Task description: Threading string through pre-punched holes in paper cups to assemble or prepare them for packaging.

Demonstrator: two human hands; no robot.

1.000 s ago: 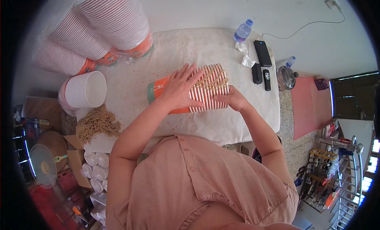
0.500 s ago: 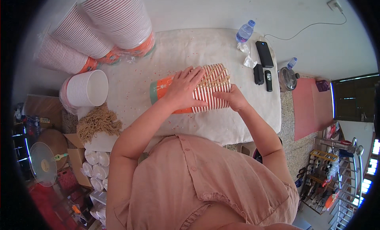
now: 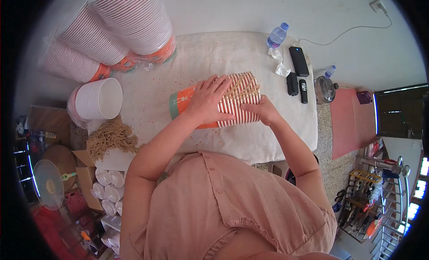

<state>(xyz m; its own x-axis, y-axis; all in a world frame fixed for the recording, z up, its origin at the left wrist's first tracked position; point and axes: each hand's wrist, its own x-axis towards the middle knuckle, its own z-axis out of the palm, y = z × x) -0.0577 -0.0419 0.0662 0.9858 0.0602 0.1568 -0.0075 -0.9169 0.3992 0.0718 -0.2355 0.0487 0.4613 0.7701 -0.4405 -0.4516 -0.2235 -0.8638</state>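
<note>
A stack of nested paper buckets (image 3: 239,113) lies on its side on the cloth, its white rims toward the right. The outer bucket's body is orange and green. Tan cords (image 3: 239,93) lie in slanting loops over the far side of the rims. My left hand (image 3: 206,101) is laid over the stack where the orange body meets the rims, gripping it with thumb apart from the fingers. At the right end, my right hand (image 3: 262,111) clasps the rims, thumb on the near side; its other fingers are largely hidden behind the stack.
A bundle of tan cords (image 3: 111,140) lies at the table's left edge, near a white bucket stack (image 3: 103,99). Tall wrapped bucket stacks (image 3: 134,21) stand at the back left. A water bottle (image 3: 277,35), tissue (image 3: 280,67) and black devices (image 3: 298,61) are at the right.
</note>
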